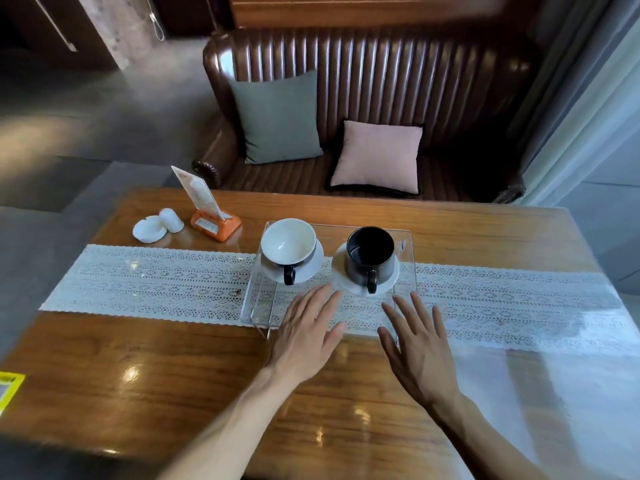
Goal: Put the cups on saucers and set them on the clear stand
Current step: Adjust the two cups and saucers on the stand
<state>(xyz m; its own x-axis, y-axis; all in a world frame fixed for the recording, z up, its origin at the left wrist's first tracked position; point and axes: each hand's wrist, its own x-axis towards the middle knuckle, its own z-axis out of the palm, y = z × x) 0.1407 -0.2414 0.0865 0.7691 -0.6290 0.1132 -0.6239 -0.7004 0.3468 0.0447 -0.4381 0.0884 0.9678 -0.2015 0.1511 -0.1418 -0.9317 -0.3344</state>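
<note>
A clear stand [407, 268] sits across the white lace runner in the middle of the table. On its left side a white cup [288, 241] with a black handle rests on a white saucer [313, 265]. On its right side a black cup [370, 252] rests on another white saucer [346, 277]. Both handles point toward me. My left hand [304, 336] lies flat with fingers spread, over the stand's near edge, just below the white cup. My right hand [420, 344] is also flat and spread, below the black cup. Neither hand holds anything.
The lace runner [149, 282] crosses the glossy wooden table [156, 368]. At the far left stand an orange card holder [214, 223], a white ashtray [149, 230] and a small white pot [171, 220]. A brown leather sofa [363, 64] with two cushions lies beyond the table.
</note>
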